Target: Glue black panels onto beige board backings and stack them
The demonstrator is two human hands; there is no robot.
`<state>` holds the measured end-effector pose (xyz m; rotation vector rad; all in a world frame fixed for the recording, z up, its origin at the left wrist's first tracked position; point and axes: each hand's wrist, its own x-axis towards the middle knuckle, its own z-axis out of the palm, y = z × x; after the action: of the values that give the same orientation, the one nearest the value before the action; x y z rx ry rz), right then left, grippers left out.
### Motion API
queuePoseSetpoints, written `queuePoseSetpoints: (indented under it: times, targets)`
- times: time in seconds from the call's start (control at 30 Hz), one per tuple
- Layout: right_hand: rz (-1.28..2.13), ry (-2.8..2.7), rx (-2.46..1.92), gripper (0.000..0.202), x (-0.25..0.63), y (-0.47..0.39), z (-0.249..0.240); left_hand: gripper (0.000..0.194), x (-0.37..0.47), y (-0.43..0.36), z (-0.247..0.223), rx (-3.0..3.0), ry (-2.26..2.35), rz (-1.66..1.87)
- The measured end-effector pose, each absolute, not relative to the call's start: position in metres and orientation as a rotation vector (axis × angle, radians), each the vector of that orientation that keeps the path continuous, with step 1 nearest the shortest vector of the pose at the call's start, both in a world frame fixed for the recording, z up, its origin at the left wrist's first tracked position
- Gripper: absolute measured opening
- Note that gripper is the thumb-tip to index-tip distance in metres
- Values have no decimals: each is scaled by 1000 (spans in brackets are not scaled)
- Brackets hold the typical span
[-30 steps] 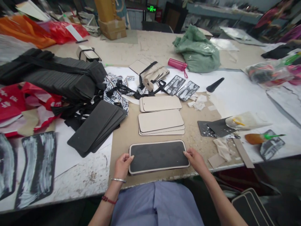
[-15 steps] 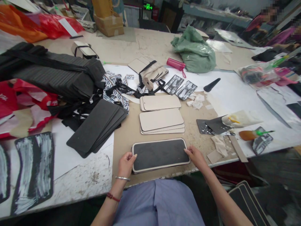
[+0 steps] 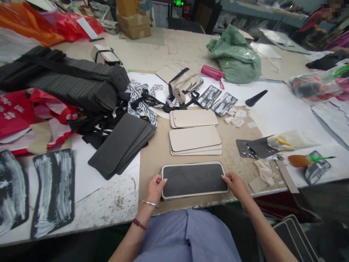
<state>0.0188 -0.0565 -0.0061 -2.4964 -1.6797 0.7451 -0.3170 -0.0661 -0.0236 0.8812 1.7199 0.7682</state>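
A dark rounded panel with a beige border (image 3: 195, 180) lies at the table's front edge, on top of at least one similar piece. My left hand (image 3: 155, 187) grips its left end, the thumb on top and the fingers curled at the edge. At the right end my right hand (image 3: 236, 185) pinches the rim in the same way. Just behind are two small piles of beige rounded panels, a nearer one (image 3: 195, 139) and a farther one (image 3: 195, 118). Fanned black panels (image 3: 120, 145) rest to the left.
A long row of black pieces (image 3: 81, 85) and red bags (image 3: 16, 112) fill the left. White-smeared black pieces (image 3: 53, 193) lie front left. Behind stand a green bag (image 3: 236, 56) and a pink bottle (image 3: 212, 72). A glue brush (image 3: 300, 160) lies right.
The whole view has shifted, so the table and its objects appear farther right. Both hands keep their hold on the bordered panel, which has hardly moved relative to the table.
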Motion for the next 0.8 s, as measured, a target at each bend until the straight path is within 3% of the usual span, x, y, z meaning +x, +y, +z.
queuePoseSetpoints:
  times: [0.5, 0.8]
  targets:
    - [872, -1706, -2314, 26, 33, -54, -27, 36, -317, -61, -18, 859, 1758, 720]
    - [781, -1927, -2391, 20, 48, -36, -21, 42, -321, -50, -10, 1041, 1804, 509]
